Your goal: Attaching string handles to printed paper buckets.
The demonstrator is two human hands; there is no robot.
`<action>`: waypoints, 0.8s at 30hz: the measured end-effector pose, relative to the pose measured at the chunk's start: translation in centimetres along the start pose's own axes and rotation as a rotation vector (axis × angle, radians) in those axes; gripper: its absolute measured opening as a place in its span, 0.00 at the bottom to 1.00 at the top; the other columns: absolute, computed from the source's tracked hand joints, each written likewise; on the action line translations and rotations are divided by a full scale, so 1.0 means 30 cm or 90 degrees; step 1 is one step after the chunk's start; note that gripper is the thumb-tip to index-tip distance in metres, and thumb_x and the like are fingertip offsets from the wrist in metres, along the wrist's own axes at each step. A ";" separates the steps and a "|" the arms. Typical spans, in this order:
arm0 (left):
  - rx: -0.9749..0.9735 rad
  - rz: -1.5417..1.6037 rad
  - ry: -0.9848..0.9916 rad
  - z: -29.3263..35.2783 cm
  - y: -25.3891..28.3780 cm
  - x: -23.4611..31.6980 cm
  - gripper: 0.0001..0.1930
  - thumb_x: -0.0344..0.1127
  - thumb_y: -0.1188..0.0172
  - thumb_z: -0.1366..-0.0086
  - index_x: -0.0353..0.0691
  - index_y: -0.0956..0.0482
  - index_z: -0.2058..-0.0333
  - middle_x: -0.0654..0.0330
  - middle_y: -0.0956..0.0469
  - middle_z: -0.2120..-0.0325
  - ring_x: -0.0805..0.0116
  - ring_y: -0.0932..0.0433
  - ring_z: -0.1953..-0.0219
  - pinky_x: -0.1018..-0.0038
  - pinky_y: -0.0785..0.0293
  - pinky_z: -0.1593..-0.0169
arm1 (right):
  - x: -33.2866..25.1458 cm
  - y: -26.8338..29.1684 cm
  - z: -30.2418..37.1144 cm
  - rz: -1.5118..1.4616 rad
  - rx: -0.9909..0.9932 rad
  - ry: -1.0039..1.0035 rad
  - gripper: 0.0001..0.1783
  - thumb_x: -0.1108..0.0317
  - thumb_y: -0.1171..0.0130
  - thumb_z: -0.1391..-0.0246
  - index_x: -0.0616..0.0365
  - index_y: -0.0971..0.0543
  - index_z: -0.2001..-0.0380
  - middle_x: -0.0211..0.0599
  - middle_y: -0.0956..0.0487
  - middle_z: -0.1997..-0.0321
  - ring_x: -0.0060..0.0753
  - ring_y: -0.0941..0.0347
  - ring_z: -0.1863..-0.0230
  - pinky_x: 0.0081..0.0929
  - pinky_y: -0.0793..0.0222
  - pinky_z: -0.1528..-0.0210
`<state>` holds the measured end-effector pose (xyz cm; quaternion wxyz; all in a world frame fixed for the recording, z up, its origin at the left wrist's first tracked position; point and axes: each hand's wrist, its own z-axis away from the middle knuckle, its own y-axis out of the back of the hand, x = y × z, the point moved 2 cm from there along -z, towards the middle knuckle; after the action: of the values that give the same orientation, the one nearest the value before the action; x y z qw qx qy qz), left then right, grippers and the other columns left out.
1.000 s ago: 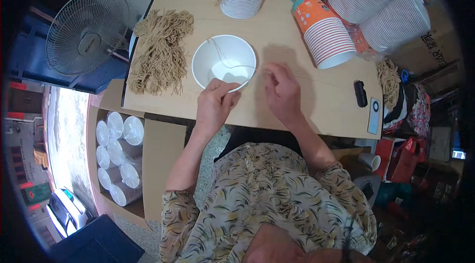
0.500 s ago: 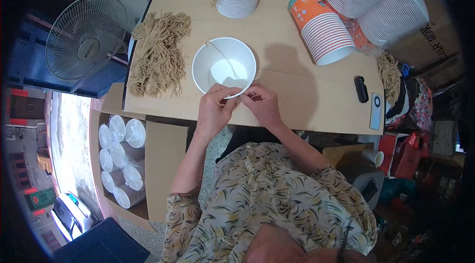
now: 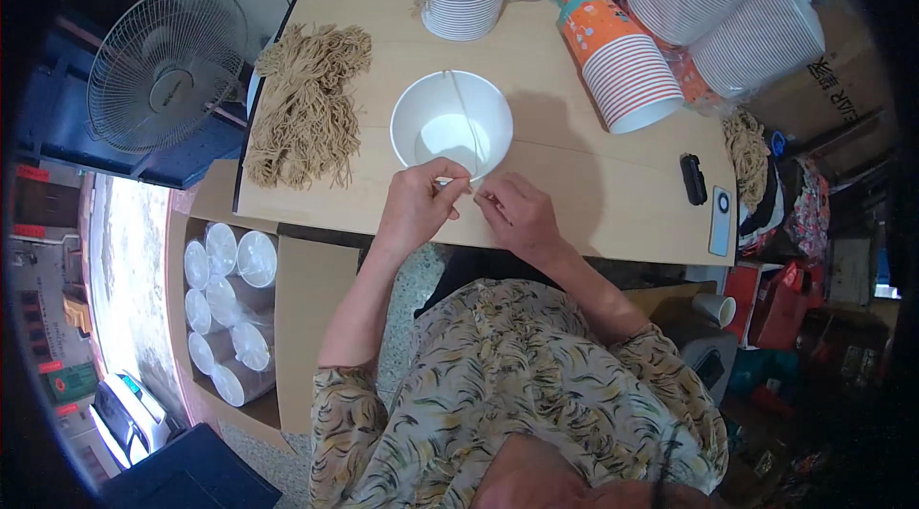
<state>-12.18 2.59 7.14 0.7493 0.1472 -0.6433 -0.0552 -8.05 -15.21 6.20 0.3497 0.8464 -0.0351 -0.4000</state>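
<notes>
A white paper bucket [image 3: 414, 122] stands on the table, its mouth facing up. Across that mouth, from the far rim to the near one, runs a thin beige cord [image 3: 466, 113]. At the near rim my left hand [image 3: 417, 206] pinches the cord's near end between thumb and fingertips. Just to its right, my right hand [image 3: 523, 214] has its fingertips pressed together on the same cord, close to the rim. Exactly how the cord meets the near rim is hidden by my fingers. A heap of beige cords [image 3: 311, 107] lies to the left of the bucket.
At the table's back stands a stack of orange-and-white buckets [image 3: 462, 6]; another stack [image 3: 627, 68] lies tilted, with wrapped stacks [image 3: 756, 40] beyond. A black handheld object [image 3: 693, 180] and a pale remote [image 3: 720, 222] lie right. A fan [image 3: 168, 68] and carton [image 3: 321, 337] are at left.
The bucket has shifted slightly to the right. The cord, slack inside it before, now stretches straighter across the mouth. My hands have moved a little apart and slightly toward me from the rim.
</notes>
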 end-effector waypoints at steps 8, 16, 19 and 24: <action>-0.045 0.160 0.021 -0.005 0.011 -0.015 0.08 0.31 0.43 0.30 0.33 0.23 0.57 0.58 0.16 0.68 0.75 0.19 0.77 0.78 0.27 0.76 | -0.003 0.025 -0.065 0.050 -0.010 0.101 0.08 0.72 0.42 0.43 0.61 0.27 0.62 0.43 0.24 0.58 0.46 0.22 0.64 0.41 0.24 0.66; -0.046 0.371 0.084 -0.013 0.021 0.015 0.12 0.35 0.43 0.28 0.37 0.25 0.51 0.63 0.18 0.65 0.80 0.23 0.76 0.86 0.33 0.75 | -0.033 -0.002 -0.047 0.123 -0.112 0.181 0.07 0.74 0.39 0.47 0.59 0.26 0.65 0.38 0.23 0.53 0.41 0.21 0.62 0.36 0.23 0.66; -0.043 0.396 0.100 -0.013 0.027 0.019 0.12 0.35 0.42 0.28 0.37 0.24 0.51 0.64 0.19 0.66 0.81 0.23 0.74 0.87 0.32 0.73 | -0.072 0.015 -0.067 0.111 -0.093 0.198 0.06 0.74 0.38 0.47 0.59 0.26 0.67 0.36 0.24 0.52 0.38 0.21 0.63 0.36 0.23 0.67; -0.057 0.446 0.067 -0.029 0.039 -0.012 0.11 0.34 0.43 0.28 0.37 0.23 0.51 0.65 0.20 0.69 0.82 0.23 0.70 0.87 0.33 0.72 | -0.091 0.081 -0.142 -0.020 -0.117 0.144 0.07 0.78 0.37 0.49 0.59 0.25 0.69 0.38 0.25 0.53 0.36 0.22 0.65 0.30 0.25 0.69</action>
<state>-11.52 3.93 7.03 0.7607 -0.1128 -0.6120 0.1842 -6.36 -13.70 11.33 0.4209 0.8510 0.0545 -0.3093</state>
